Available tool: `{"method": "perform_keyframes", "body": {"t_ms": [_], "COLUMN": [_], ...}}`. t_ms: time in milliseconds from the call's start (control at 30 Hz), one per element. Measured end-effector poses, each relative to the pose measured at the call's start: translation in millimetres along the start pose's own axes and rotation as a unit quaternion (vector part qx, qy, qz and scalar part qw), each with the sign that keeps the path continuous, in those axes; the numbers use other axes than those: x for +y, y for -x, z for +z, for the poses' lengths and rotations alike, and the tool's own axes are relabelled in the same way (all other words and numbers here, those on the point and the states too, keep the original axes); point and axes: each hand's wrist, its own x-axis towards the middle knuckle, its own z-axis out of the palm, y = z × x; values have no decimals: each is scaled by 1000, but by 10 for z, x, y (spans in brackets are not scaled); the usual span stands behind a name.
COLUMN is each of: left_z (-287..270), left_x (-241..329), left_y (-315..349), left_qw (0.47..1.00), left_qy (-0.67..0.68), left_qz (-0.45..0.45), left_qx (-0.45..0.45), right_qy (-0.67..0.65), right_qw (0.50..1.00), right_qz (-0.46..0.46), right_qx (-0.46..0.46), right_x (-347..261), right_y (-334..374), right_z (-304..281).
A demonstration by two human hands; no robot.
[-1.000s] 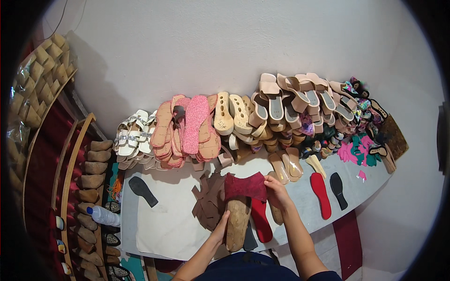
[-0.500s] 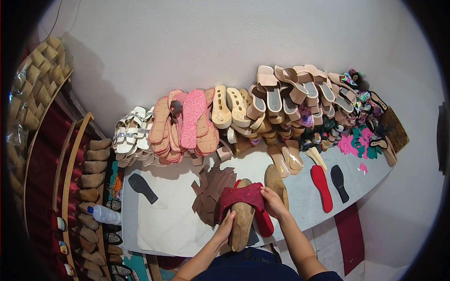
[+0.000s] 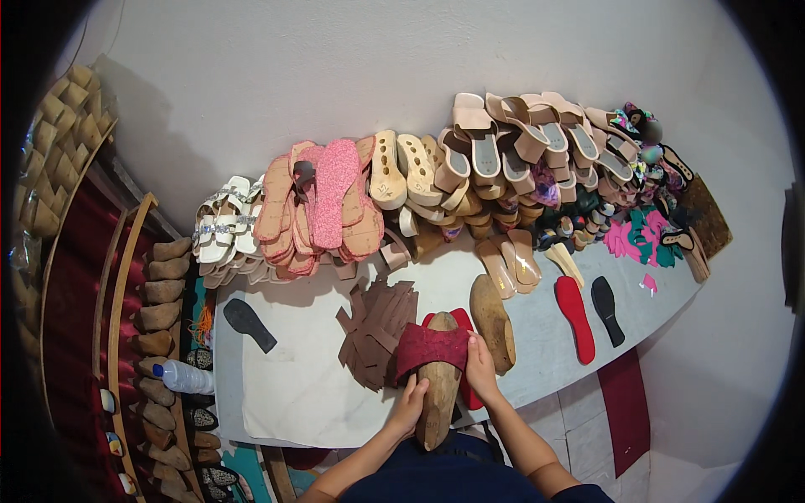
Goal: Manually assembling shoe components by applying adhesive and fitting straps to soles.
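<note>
View from the head, looking down on a pale table set against a white wall. At its near edge stands a wooden last, toe pointing away, with a dark red strap draped across its forepart; the last's heel end is cut off from view by the person's dark clothing. The left hand is closed against the last's left flank, fingers curled on the wood, and the right hand presses the strap's right edge down against the last, fingers bent (how far they wrap underneath is hidden). A red sole lies beneath the last, mostly covered. Just left, a fan of brown cut pieces overlaps itself so that single shapes are hard to separate. A second last lies just right of the hands. Farther right lie a red insole and a black insole; another black insole lies at the left. Along the wall, stacked sandals and pink soles overlap heavily. A clear bottle with a blue cap lies off the table's left edge; its label cannot be read. The shelves at far left bend and blur toward the rim.
</note>
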Motion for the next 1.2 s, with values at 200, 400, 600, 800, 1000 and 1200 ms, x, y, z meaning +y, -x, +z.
{"method": "perform_keyframes", "body": {"t_ms": [200,400,600,800,1000,1200], "left_z": [-61,-123,-134,-164,-132,-173], "left_x": [-77,-205,-221,-239,-195,-274], "left_y": [0,19,40,53,61,31], "left_qw": [1000,997,996,993,997,992], "left_qy": [-26,-45,-82,-85,-73,-102], "left_qz": [17,53,45,67,34,61], "left_qx": [1,13,13,49,-4,44], "right_qy": [34,-110,-67,-67,6,28], "right_qw": [999,993,998,997,999,999], "right_qz": [-25,34,-4,-25,-40,-21], "right_qx": [22,2,4,6,2,-19], "right_x": [-50,-50,-167,-135,-167,-138], "right_y": [28,-39,2,23,-44,-10], "right_z": [66,80,130,68,7,-3]}}
